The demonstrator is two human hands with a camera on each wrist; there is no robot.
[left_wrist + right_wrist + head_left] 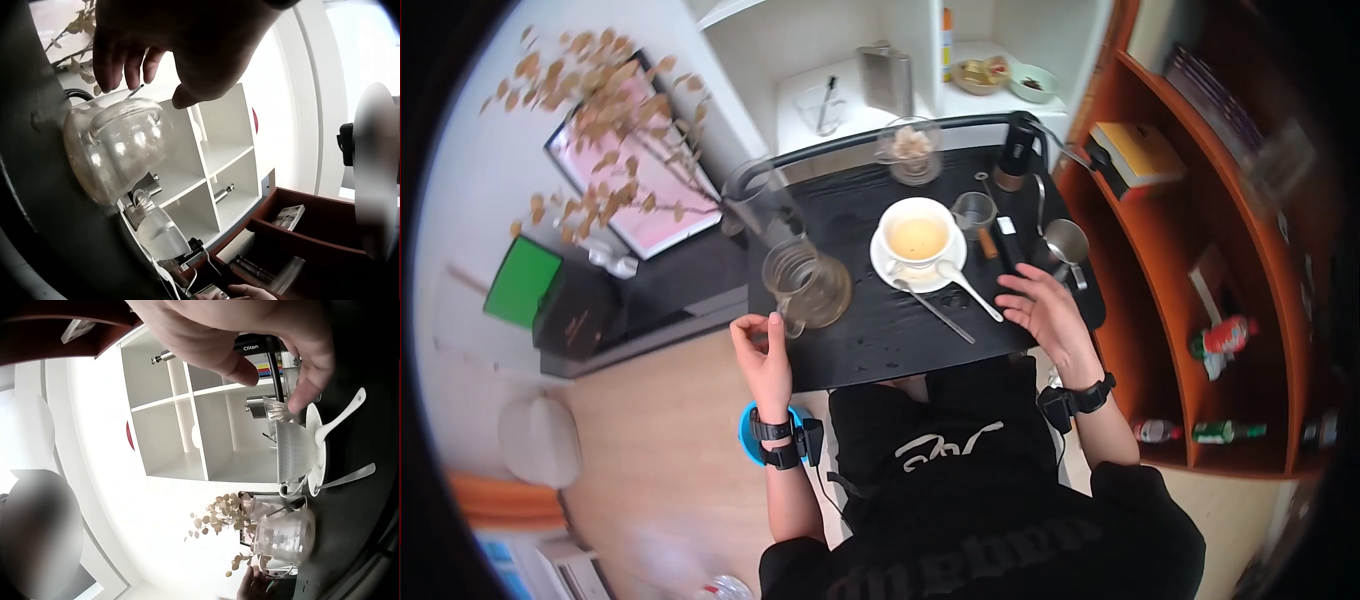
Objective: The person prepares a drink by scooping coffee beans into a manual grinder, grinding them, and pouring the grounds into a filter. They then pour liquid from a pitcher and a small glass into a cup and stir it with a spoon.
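While the right hand [1048,310] hangs empty, thumb and fingers apart, the white spoon [974,291] lies just to its left, slanting from the saucer [879,262] toward near right. Nearer the left hand [762,360] (fingers loosely bent, holding nothing) stands the glass jug [828,295], handle on its near side, contents hard to make out.

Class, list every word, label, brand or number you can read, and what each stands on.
"Cliton": on the black cylindrical device.
Too stylised or blurred to read: lettering on the black clothing, the dark box and the green bottle.
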